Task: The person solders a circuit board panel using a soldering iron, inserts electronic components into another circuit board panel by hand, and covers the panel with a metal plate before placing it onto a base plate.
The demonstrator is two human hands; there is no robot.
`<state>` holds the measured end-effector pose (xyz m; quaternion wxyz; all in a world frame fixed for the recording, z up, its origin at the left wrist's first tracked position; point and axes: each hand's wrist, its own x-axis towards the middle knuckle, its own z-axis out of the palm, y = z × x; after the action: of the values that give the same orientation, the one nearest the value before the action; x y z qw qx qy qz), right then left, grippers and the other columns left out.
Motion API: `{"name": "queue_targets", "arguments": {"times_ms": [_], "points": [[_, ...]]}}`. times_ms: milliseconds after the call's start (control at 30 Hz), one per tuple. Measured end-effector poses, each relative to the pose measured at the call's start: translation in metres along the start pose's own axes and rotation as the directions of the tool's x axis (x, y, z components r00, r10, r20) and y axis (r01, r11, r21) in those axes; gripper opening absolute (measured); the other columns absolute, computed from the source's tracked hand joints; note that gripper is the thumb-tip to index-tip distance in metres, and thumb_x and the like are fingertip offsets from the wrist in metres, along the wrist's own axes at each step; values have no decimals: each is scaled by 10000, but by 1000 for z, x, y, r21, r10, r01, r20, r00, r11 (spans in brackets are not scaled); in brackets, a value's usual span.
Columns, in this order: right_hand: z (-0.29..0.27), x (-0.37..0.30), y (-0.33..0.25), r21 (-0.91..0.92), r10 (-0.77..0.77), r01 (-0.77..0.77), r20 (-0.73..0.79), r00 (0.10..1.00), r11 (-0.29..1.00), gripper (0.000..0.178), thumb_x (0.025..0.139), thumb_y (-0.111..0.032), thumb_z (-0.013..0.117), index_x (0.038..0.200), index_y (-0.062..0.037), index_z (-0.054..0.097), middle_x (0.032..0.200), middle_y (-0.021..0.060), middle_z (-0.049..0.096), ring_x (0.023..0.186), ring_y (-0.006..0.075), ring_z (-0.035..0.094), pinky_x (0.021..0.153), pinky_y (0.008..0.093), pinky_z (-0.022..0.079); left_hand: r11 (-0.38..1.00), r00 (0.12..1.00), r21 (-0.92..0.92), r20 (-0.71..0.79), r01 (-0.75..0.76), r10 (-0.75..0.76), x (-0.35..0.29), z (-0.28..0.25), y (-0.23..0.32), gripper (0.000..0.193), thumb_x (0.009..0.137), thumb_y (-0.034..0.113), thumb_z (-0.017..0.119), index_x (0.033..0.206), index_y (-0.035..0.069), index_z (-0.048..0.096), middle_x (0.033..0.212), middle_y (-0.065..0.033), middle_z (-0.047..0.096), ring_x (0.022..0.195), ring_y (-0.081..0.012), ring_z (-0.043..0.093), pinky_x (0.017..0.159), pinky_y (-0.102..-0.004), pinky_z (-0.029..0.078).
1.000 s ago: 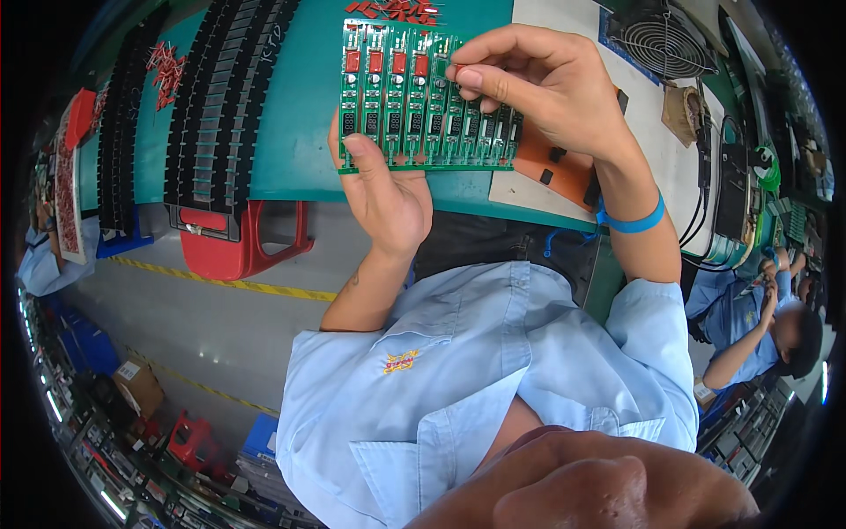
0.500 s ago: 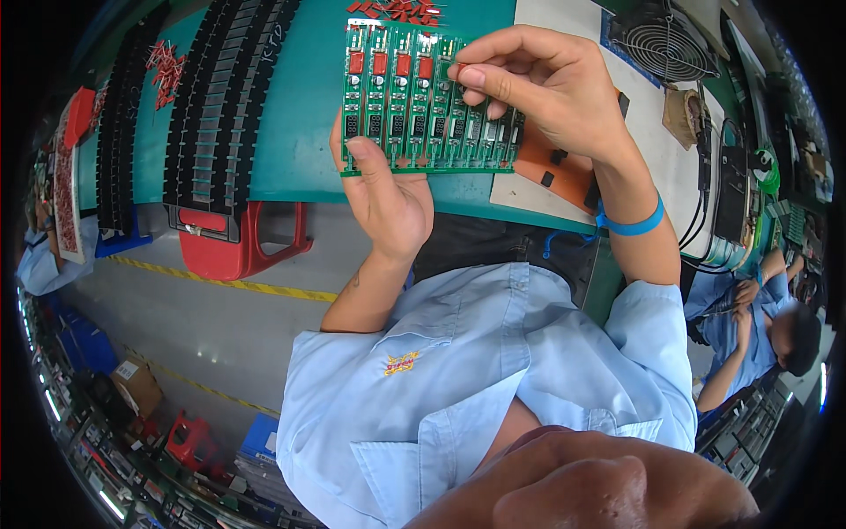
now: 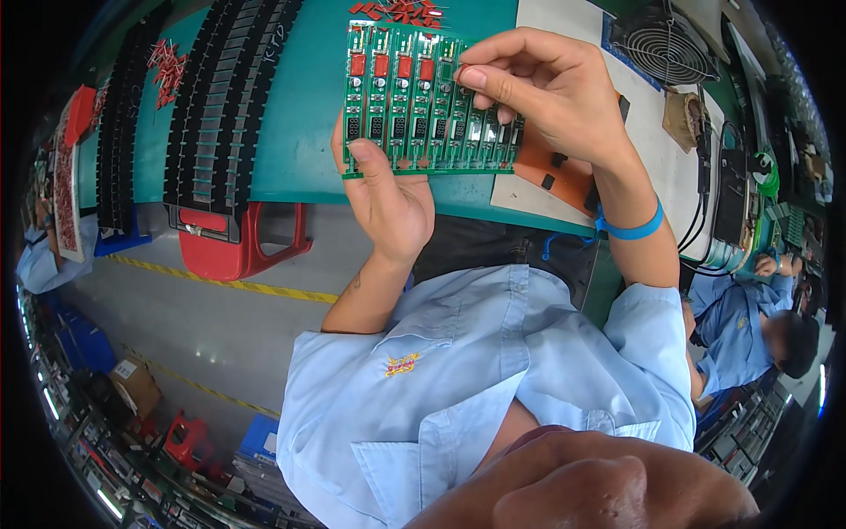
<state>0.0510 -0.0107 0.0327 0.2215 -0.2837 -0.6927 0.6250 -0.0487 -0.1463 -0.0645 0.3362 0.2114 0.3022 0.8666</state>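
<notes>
My left hand (image 3: 388,198) grips a green circuit board panel (image 3: 410,110) by its near left edge, thumb on top and the fingers mostly hidden beneath. The panel is divided into narrow strips with small dark displays, and several strips at its left carry a red block-shaped component. Over the upper middle of the panel, my right hand (image 3: 546,93) pinches a small red component (image 3: 460,72) between thumb and forefinger, close to the strip beside the filled ones. Fingers hide most of that component, so I cannot tell whether its leads are in the board.
Loose red components (image 3: 401,12) lie beyond the panel, with another heap (image 3: 166,70) at far left. Black slotted racks (image 3: 233,97) stand on the green table. An orange plate (image 3: 555,181) lies right, a fan grille (image 3: 665,48) behind. A red stool (image 3: 238,247) stands below; a co-worker (image 3: 745,326) sits right.
My right fingertips have shifted very slightly at the same strip, and the panel has barely moved. The co-worker at the right has changed posture, arms now in a different place.
</notes>
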Motion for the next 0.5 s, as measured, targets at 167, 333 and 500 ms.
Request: {"name": "queue_targets", "arguments": {"times_ms": [167, 333, 500], "points": [[-2, 1, 3, 1, -8, 8, 17, 1000, 1000, 153, 877, -59, 760, 1015, 1, 730, 845, 71, 735, 692, 81, 651, 562, 154, 503, 1000, 1000, -7, 18, 2, -2, 1, 0, 1, 444, 1112, 310, 297, 1490, 80, 260, 1383, -135, 544, 1137, -197, 633, 931, -340, 542], [0, 1, 2, 3, -2, 2, -9, 1000, 1000, 157, 876, -62, 763, 1016, -1, 731, 843, 67, 736, 677, 76, 642, 552, 151, 499, 1000, 1000, -2, 9, -4, 4, 1, 1, 0, 439, 1113, 304, 293, 1489, 81, 257, 1383, -135, 543, 1131, -195, 635, 927, -338, 543], [-1, 1, 3, 4, 3, -3, -4, 1000, 1000, 158, 874, -65, 765, 1016, -3, 732, 842, 65, 737, 670, 71, 636, 544, 149, 496, 1000, 1000, 2, 29, -10, 10, 1, -1, 0, 435, 1114, 299, 290, 1488, 81, 255, 1384, -136, 541, 1133, -197, 634, 931, -340, 544]]}}
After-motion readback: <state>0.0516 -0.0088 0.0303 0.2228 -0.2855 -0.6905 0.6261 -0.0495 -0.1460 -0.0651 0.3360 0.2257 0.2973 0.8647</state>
